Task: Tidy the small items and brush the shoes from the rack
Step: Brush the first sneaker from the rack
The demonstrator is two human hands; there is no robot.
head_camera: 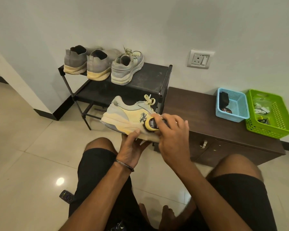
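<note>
A pale yellow and grey sneaker (123,115) lies on its side in the air in front of the black shoe rack (150,77). My left hand (132,145) grips it from below at the sole, thumb on the side. My right hand (172,135) holds a yellow-edged shoe brush (151,125) with its bristles against the sneaker's side. On the rack's top shelf stand the matching sneaker (127,67) and a pair of grey slip-on shoes (87,64).
A dark brown low cabinet (198,114) stands right of the rack. On it sit a blue basket (233,105) with dark items and a green basket (272,114) with small items. A remote control (66,196) lies on the tiled floor by my left leg.
</note>
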